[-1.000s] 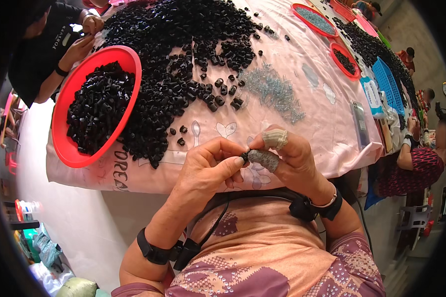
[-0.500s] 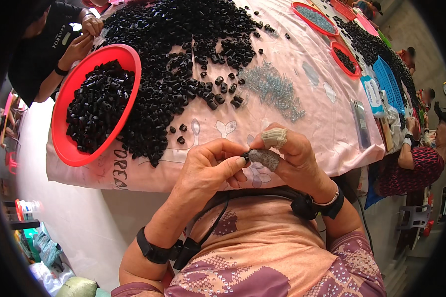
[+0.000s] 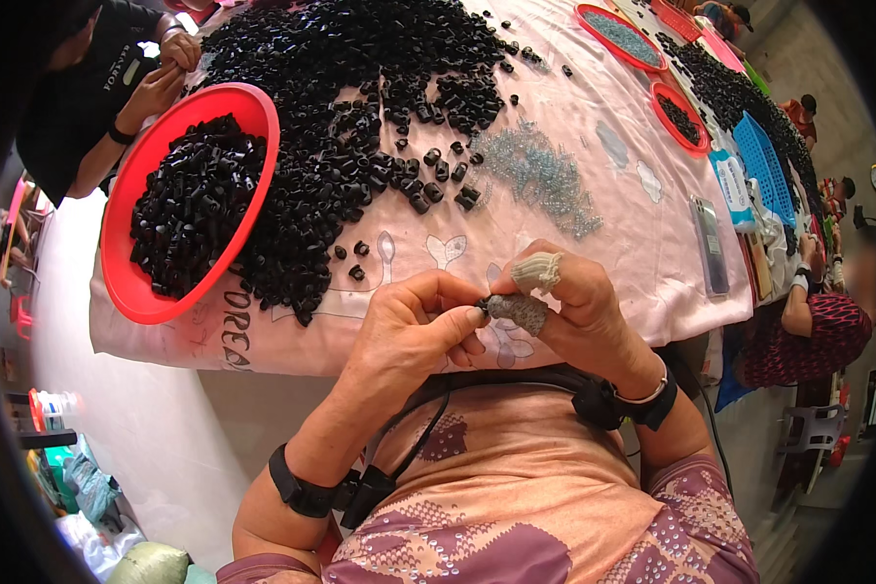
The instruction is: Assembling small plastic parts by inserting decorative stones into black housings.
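- Left hand (image 3: 409, 316): bare fingers pinched a small dark piece (image 3: 484, 306) between the two hands, above wrinkled pink cloth (image 3: 652, 277).
- Right hand (image 3: 579, 307): fingers, sheathed in ribbed cream knit (image 3: 537, 272) and coarse grey fabric (image 3: 518, 313), gripped its other side.
- Glossy, stubby black cylinders (image 3: 341, 146) lay heaped beyond.
- Translucent bluish bits (image 3: 540, 180) lay scattered nearby.
- Round red basin (image 3: 117, 255) held similar black pieces (image 3: 200, 204).

The pink-covered counter (image 3: 618, 277) spans the upper frame. Loose black pieces (image 3: 341, 58) spread over its upper left beside a red bowl (image 3: 116, 255); clear bits (image 3: 545, 180) lie upper centre, a phone (image 3: 710, 245) right.
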Motion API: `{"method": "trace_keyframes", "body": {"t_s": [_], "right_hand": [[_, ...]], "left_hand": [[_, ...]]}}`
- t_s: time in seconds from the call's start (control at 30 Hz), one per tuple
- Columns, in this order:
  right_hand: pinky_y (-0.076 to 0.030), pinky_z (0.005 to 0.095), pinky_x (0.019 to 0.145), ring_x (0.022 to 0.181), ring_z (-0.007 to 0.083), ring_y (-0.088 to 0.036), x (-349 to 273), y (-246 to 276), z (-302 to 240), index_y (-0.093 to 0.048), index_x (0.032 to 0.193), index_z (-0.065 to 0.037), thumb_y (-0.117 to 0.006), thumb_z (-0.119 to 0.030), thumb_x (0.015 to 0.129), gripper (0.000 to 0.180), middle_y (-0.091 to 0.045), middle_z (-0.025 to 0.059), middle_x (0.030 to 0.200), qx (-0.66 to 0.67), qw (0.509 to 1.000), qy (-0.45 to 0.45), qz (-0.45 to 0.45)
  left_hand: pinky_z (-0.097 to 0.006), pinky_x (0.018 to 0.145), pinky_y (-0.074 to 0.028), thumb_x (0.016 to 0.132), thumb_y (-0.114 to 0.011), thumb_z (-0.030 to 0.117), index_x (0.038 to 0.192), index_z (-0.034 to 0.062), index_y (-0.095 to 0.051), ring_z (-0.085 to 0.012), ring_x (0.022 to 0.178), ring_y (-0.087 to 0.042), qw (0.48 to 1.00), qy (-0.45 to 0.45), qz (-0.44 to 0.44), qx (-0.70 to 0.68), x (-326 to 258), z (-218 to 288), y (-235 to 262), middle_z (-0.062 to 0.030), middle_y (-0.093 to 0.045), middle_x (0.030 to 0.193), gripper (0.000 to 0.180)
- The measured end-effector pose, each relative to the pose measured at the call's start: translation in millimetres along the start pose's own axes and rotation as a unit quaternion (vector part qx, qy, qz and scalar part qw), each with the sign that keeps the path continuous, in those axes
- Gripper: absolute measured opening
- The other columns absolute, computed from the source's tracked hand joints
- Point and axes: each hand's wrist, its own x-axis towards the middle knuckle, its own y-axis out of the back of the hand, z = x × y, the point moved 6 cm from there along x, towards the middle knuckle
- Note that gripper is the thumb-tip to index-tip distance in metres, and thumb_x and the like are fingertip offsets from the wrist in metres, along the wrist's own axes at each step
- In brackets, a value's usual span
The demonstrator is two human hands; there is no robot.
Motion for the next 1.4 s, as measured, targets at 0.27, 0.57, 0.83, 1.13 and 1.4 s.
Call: {"method": "trace_keyframes", "body": {"t_s": [0.27,0.57,0.83,1.13,1.4], "right_hand": [[-0.048,0.0324,0.060,0.070,0.0274,-0.062,-2.6,-1.5,1.7,-0.065,0.092,-0.003,-0.068,0.003,0.074,0.020,-0.060,0.0116,0.079,-0.015,1.000,0.019,-0.015],[-0.049,0.0320,0.062,0.072,0.0281,-0.063,-5.7,-2.4,-0.5,-0.065,0.095,-0.003,-0.061,0.009,0.072,0.026,-0.061,0.0128,0.083,-0.030,0.999,0.020,0.002],[-0.049,0.0318,0.062,0.072,0.0273,-0.063,-1.9,-0.9,-3.2,-0.065,0.095,-0.003,-0.063,0.007,0.073,0.024,-0.061,0.0124,0.082,-0.021,0.999,0.009,-0.029],[-0.049,0.0317,0.062,0.072,0.0273,-0.063,-3.3,-0.4,-0.7,-0.067,0.096,-0.004,-0.062,0.007,0.072,0.027,-0.061,0.0124,0.083,-0.014,0.999,0.002,-0.032],[-0.050,0.0310,0.063,0.074,0.0265,-0.064,-3.2,1.0,-3.7,-0.067,0.095,-0.004,-0.061,0.009,0.071,0.029,-0.061,0.0115,0.085,-0.028,0.999,0.009,-0.022]], "left_hand": [[-0.019,0.058,-0.052,0.089,-0.063,0.008,0.104,-0.0001,-0.063,-0.0075,0.066,-0.062,0.999,0.026,0.003,0.025,1.1,-6.9,0.0,-0.0043,-0.066,0.081,0.016],[-0.021,0.061,-0.053,0.093,-0.058,0.010,0.105,-0.0023,-0.063,-0.0117,0.068,-0.066,0.999,0.046,-0.005,-0.012,-0.4,-5.2,-1.5,-0.0081,-0.066,0.082,0.018],[-0.018,0.057,-0.050,0.093,-0.059,0.011,0.102,0.0003,-0.064,-0.0063,0.063,-0.061,1.000,0.027,0.001,-0.007,-0.4,-4.7,-3.0,-0.0044,-0.065,0.077,0.015],[-0.018,0.053,-0.048,0.092,-0.060,0.010,0.104,0.0005,-0.065,-0.0057,0.057,-0.059,1.000,0.024,0.013,0.011,1.2,-8.6,-1.2,-0.0049,-0.065,0.073,0.016],[-0.018,0.057,-0.048,0.091,-0.061,0.010,0.104,0.0005,-0.065,-0.0056,0.061,-0.059,0.999,0.043,-0.008,-0.025,-1.1,-2.4,-4.4,-0.0042,-0.065,0.074,0.017]]}}
